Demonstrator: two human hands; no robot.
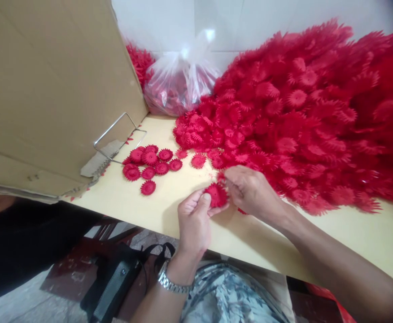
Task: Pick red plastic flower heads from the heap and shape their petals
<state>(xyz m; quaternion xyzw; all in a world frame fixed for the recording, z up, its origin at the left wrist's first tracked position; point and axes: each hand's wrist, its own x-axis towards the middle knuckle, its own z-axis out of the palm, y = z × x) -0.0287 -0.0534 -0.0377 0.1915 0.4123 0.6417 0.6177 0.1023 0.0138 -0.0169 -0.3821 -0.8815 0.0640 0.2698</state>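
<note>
The left hand [194, 220] was closed on a red plastic flower [216, 195], thumb and fingers pinching it just above the near edge of the tabletop [169, 204]. The right hand [250, 188] touched the same flower with its fingertips together. A small group of flowers [148, 163] lay toward the left edge, beside the cardboard box [48, 89]. A big red heap [311, 112] covered the right side.

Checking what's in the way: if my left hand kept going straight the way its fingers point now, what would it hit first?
The left hand points up and right; the red flower piece it pinches comes first, with the right hand touching it just beyond. Depth past that is unclear.
</note>
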